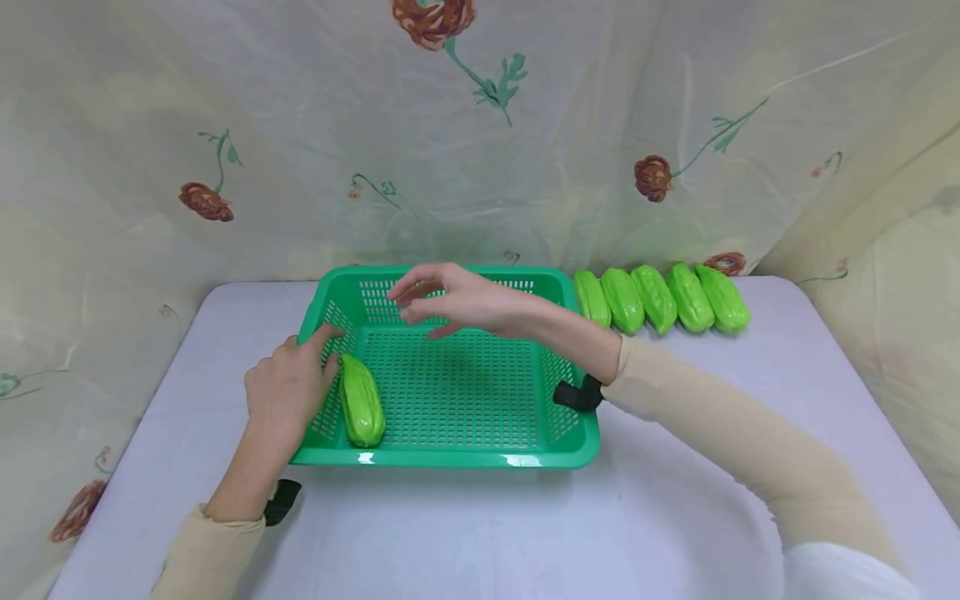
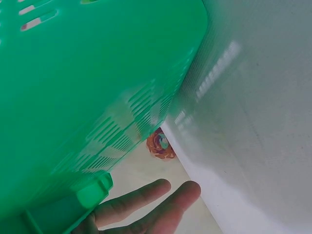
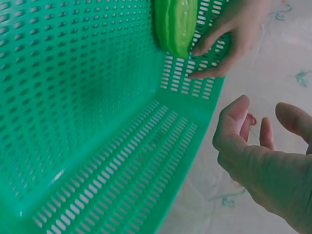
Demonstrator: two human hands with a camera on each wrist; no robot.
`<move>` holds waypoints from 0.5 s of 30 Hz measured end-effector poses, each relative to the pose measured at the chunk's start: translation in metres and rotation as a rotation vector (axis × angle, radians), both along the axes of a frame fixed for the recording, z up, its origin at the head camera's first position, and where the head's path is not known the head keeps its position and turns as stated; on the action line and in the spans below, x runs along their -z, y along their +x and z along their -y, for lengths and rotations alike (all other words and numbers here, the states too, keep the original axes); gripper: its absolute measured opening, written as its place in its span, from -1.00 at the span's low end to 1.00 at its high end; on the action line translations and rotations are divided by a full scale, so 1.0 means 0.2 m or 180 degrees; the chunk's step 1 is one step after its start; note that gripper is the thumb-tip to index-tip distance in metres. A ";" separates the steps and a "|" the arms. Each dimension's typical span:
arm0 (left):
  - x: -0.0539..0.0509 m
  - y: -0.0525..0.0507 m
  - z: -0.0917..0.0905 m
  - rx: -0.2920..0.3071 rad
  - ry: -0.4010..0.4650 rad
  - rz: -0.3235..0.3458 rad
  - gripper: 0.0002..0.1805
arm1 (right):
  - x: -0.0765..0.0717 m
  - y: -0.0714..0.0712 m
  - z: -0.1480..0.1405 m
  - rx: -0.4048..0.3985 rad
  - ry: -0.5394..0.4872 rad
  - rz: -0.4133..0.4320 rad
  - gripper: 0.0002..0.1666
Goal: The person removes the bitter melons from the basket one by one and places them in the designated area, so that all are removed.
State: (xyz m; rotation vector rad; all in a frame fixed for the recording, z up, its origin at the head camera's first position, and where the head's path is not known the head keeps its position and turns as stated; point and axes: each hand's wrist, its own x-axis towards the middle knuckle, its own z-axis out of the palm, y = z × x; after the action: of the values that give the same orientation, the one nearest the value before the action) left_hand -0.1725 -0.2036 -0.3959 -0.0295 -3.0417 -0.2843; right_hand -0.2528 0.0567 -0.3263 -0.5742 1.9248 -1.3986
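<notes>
A green plastic basket (image 1: 465, 459) with slotted walls stands on the table. Inside it, along the left wall, lies a glossy green ridged gourd (image 1: 362, 404). My left hand (image 1: 288, 383) holds the basket's left rim, thumb and a finger reaching inside beside the gourd; other fingers (image 2: 129, 202) show outside the wall in the left wrist view. Over the back part of the basket hovers my right hand (image 1: 468, 300), its fingers loosely bent with nothing between them. The right wrist view shows the same gourd (image 3: 176, 27) near the left hand (image 3: 239, 34).
Several similar green gourds (image 1: 654, 300) lie in a row on the table, right of the basket's back corner. The table (image 1: 480, 533) has a white cover. Behind it hangs a pale curtain (image 1: 300, 108) with a flower print.
</notes>
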 end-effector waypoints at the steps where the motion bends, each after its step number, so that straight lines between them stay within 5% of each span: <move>1: 0.00 0.00 0.00 -0.0007 -0.0002 0.0009 -0.59 | 0.01 0.00 0.02 -0.0020 0.0003 0.0016 -0.57; 15: 0.00 -0.01 0.00 0.0005 -0.0010 0.0066 -0.58 | 0.19 0.02 0.16 -0.0091 0.0193 0.0254 -0.56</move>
State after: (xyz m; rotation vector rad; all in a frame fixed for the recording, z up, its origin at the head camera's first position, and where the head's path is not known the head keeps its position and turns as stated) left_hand -0.1735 -0.2040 -0.3951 -0.0292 -3.0629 -0.2817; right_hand -0.2486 0.0257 -0.3650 -0.5078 1.8817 -1.3208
